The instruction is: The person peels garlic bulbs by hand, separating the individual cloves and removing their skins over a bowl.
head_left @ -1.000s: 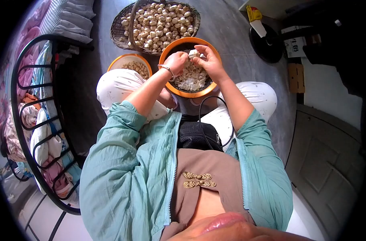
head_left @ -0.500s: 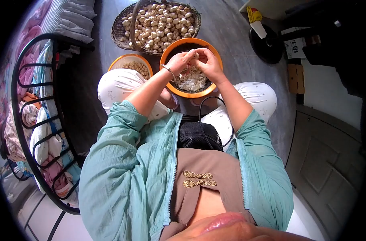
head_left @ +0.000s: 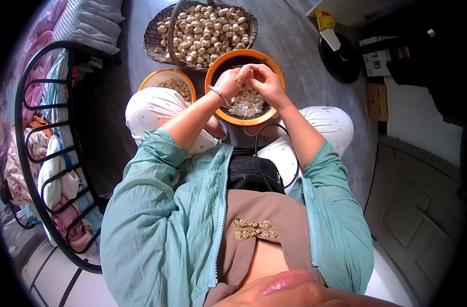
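The wicker basket (head_left: pixel 153 45) of garlic bulbs (head_left: pixel 208 37) stands at the far side, the orange basin (head_left: pixel 246 122) of peelings (head_left: pixel 245 105) nearer and right, the small bowl (head_left: pixel 150 83) of pale pieces (head_left: pixel 175 87) left. Above the basin, left hand (head_left: pixel 228 83) and right hand (head_left: pixel 269 88) meet, fingertips pinched on what seems a garlic piece, mostly hidden. They appear to be working its skin; that calls for light, close fingertip control.
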A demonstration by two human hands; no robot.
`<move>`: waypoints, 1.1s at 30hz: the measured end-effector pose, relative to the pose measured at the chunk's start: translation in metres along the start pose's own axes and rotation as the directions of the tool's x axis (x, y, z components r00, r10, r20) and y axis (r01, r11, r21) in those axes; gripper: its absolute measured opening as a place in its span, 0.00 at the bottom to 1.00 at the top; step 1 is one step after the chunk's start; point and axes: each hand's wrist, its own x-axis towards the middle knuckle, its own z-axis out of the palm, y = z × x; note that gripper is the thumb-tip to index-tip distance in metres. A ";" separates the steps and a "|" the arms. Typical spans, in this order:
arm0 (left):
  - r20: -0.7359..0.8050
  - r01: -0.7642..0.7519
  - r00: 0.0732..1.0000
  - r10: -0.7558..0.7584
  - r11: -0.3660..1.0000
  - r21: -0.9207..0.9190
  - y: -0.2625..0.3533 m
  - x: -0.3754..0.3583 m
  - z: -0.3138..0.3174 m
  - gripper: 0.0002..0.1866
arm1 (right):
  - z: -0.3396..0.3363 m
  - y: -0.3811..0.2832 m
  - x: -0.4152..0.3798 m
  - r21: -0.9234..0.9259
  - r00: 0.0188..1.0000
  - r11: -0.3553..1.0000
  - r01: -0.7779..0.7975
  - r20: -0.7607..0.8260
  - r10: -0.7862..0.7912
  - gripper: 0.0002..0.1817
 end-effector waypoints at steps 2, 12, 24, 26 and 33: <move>-0.097 0.029 0.994 -0.042 0.991 -0.132 -0.004 0.002 0.000 0.28 | 0.001 -0.007 -0.002 0.101 0.998 0.993 -0.064 0.015 0.063 0.19; -0.016 0.157 0.985 -0.173 0.926 -0.344 -0.008 0.012 -0.005 0.18 | 0.002 -0.020 -0.002 0.190 0.987 0.968 -0.162 0.042 0.157 0.20; 0.080 0.199 0.974 -0.213 0.968 0.152 0.011 0.008 -0.010 0.28 | -0.001 -0.006 0.001 -0.154 0.997 0.987 -0.038 0.058 0.047 0.23; 0.065 0.037 0.996 -0.054 0.971 0.238 -0.008 0.015 -0.013 0.27 | 0.004 -0.009 -0.002 -0.158 0.999 0.987 -0.029 0.011 0.031 0.22; -0.032 -0.026 0.999 0.031 0.988 0.153 -0.015 0.013 -0.002 0.28 | 0.003 -0.005 -0.001 -0.231 0.988 0.962 -0.148 -0.064 0.137 0.19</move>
